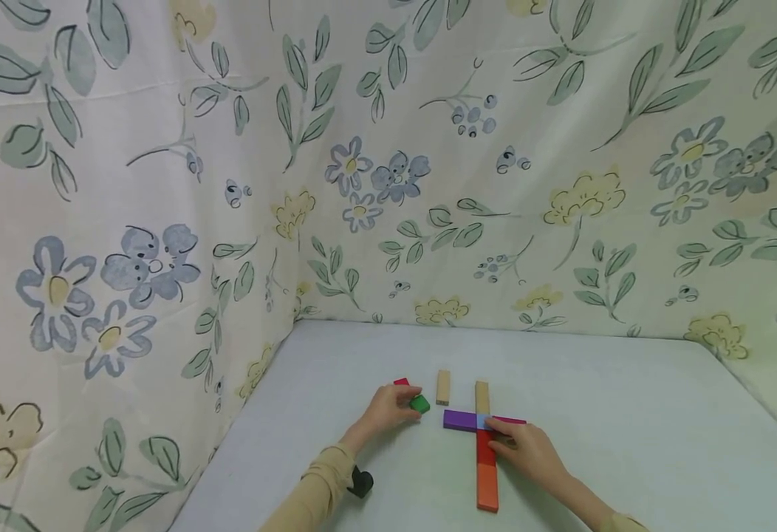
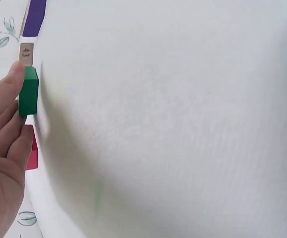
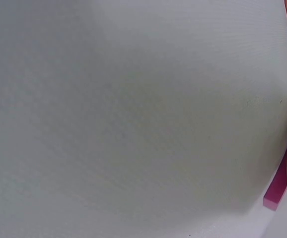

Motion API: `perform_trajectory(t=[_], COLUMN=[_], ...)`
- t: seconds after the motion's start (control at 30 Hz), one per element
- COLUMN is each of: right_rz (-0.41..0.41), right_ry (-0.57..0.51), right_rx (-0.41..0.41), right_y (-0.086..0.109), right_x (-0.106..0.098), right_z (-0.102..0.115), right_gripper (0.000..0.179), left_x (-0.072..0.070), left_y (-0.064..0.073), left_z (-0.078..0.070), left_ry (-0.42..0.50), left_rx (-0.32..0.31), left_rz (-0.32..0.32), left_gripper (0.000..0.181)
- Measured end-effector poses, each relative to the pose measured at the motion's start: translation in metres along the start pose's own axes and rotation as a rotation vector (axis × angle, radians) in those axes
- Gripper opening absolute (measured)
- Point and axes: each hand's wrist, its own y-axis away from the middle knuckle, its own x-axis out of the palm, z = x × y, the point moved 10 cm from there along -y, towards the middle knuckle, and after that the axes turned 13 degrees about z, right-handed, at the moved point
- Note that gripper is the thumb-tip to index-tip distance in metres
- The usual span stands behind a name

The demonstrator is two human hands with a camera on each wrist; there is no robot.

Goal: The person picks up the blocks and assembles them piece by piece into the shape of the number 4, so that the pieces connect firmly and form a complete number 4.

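My left hand (image 1: 388,406) pinches a green block (image 1: 419,403) between thumb and fingers. In the left wrist view the thumb touches one end of the green block (image 2: 29,90) and the fingers the other. Just behind that hand lies a pinkish-red block (image 2: 32,148). My right hand (image 1: 528,447) rests its fingertips at a cross-shaped row of blocks, by the light blue block (image 1: 482,422) in the middle. A fingertip touches the magenta block (image 3: 277,184) in the right wrist view. The cross also has purple (image 1: 459,420), red (image 1: 485,448), orange (image 1: 487,488) and plain wood (image 1: 482,397) blocks.
A separate plain wood block (image 1: 443,388) lies between the left hand and the cross. Beside the left sleeve is a small black object (image 1: 362,482). The white table (image 1: 628,414) is bordered by a flower-printed curtain (image 1: 495,222) at the back and sides.
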Motion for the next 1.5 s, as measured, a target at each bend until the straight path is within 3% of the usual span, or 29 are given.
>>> perform_trajectory(t=[0.17,0.5,0.87,1.0,1.17,1.5], right_rz=[0.002,-0.002,0.007,0.008,-0.010,-0.020], right_ry=[0.000,-0.005,0.000,-0.007,-0.001,-0.008], right_rx=[0.000,-0.011,-0.014,-0.012,-0.023,-0.001], right_y=[0.0000,0.0000,0.0003,0.0008,0.0018,-0.0002], right_x=[0.0013,-0.0002,0.0011,0.0017,0.0005,-0.0002], right_z=[0.0009,0.0023,0.0048,0.0043,0.0047,0.0004], right_gripper=[0.039,0.039,0.039,0.040,0.039,0.039], left_x=[0.0010,-0.0036,0.0006,0.0024,0.0022,-0.0009], left_y=[-0.0041,-0.0043,-0.0052,-0.0053,-0.0032,-0.0004], left_z=[0.0037,0.0017,0.0057,0.0069,0.0064,0.0069], left_ry=[-0.069,-0.176,-0.111,-0.067,0.003,0.131], left_rx=[-0.014,0.024,0.011,0.021,0.039,-0.002], left_rz=[0.060,0.069,0.137,0.117,0.048,-0.049], left_gripper=[0.050,0.050,0.051,0.049,0.047,0.045])
